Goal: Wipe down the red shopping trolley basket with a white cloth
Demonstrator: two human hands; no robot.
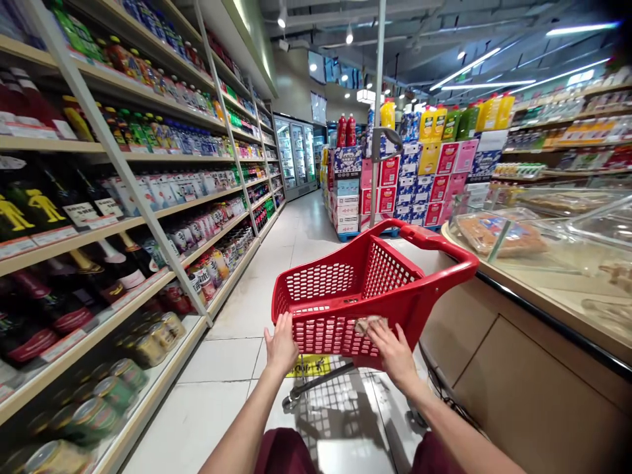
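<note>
Aisle floor of pale tiles (222,395) carries a red perforated plastic shopping basket on a wheeled frame (345,296), which is tipped toward the camera so its near wall can be reached. It is steadied by the left hand (281,345), spread flat against its lower corner. A crumpled pale cloth (368,324), possibly a wipe, is pressed to the mesh under the right hand (392,352). Bottle shelves (123,197) run alongside.

To your left, shelves (148,217) of bottles and cans line the white tiled floor (222,382). Across that floor, a glass deli counter (543,263) stands right. At its far end, stacked cartons (395,184) carry juice bottles (469,118), with fridges (296,155) behind.
</note>
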